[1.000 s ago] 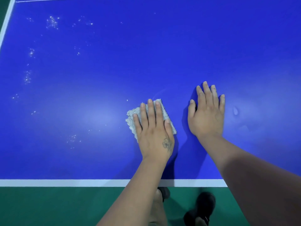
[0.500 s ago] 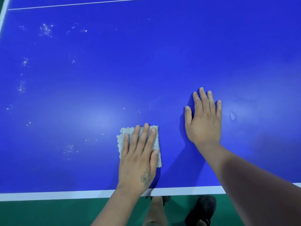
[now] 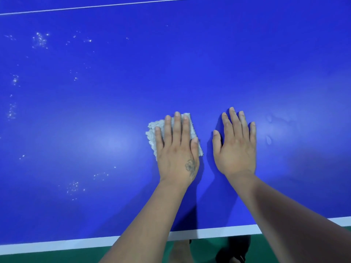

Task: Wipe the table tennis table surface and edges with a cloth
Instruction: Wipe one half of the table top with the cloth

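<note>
The cloth [image 3: 152,136] lies flat on the blue bench [image 3: 190,73] just below the middle of the frame, pinned under the left hand [image 3: 177,149], whose fingers are straight and pressing down on it rather than curled round it. The right hand [image 3: 235,147] rests released and flat on the bare surface just beside it, holding nothing.

The cloth looks small, light, soft and nubbly; it would likely bunch or fold if pushed from one corner, so a flat palm over its middle seems the best hold. The glossy surface should let it slide easily.

White specks [image 3: 39,40] scatter across the upper left and lower left of the frame, with wide open room that way. A few droplets [image 3: 268,139] sit right of the right hand. The white edge line [image 3: 57,244] runs along the bottom, near the forearms, with green floor [image 3: 38,258] below.
</note>
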Tool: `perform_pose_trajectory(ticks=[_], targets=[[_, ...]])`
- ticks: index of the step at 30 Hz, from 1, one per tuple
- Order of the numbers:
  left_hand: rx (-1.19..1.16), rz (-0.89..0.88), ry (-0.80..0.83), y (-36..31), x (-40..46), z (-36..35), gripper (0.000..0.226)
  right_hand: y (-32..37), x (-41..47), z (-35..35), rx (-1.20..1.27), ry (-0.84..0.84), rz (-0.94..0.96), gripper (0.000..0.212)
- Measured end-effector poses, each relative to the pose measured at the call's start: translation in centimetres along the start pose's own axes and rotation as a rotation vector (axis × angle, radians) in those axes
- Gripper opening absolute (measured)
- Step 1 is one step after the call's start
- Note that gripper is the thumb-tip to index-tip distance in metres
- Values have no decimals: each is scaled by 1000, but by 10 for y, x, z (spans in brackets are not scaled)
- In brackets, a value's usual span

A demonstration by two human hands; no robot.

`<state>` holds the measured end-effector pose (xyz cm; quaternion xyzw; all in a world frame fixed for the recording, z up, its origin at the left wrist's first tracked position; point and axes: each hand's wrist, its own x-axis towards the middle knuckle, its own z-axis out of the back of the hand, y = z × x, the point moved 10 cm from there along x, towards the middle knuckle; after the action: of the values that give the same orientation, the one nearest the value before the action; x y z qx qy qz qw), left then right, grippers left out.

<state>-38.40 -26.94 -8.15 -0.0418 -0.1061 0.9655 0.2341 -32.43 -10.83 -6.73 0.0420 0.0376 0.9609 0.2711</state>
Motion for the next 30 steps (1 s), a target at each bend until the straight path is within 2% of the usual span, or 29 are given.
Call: perform_pose_trajectory(ticks=[5, 9, 12, 17, 20, 22, 27, 30], targets=[[26, -290, 80, -9, -34, 5, 62, 0, 0, 0, 0, 7, 0, 62], [38, -375, 111, 11, -53, 10, 63, 0, 0, 0, 12, 6, 5, 61], [12, -308, 88, 34, -40, 14, 63, -1, 1, 0, 20, 5, 6, 61], [26, -11, 0, 68, 16, 16, 63, -4, 1, -1, 32, 10, -4, 60], [-7, 162, -43, 59, 49, 14, 65, -6, 2, 0, 65, 3, -16, 58], [-20, 176, -39, 40, 63, 9, 66, -6, 3, 1, 72, -1, -20, 58], [-31, -116, -7, -24, 56, 2, 65, -3, 3, 0, 89, -4, -14, 58], [-12, -290, 54, -37, 28, 1, 64, -3, 3, 1, 94, -5, -20, 58]])
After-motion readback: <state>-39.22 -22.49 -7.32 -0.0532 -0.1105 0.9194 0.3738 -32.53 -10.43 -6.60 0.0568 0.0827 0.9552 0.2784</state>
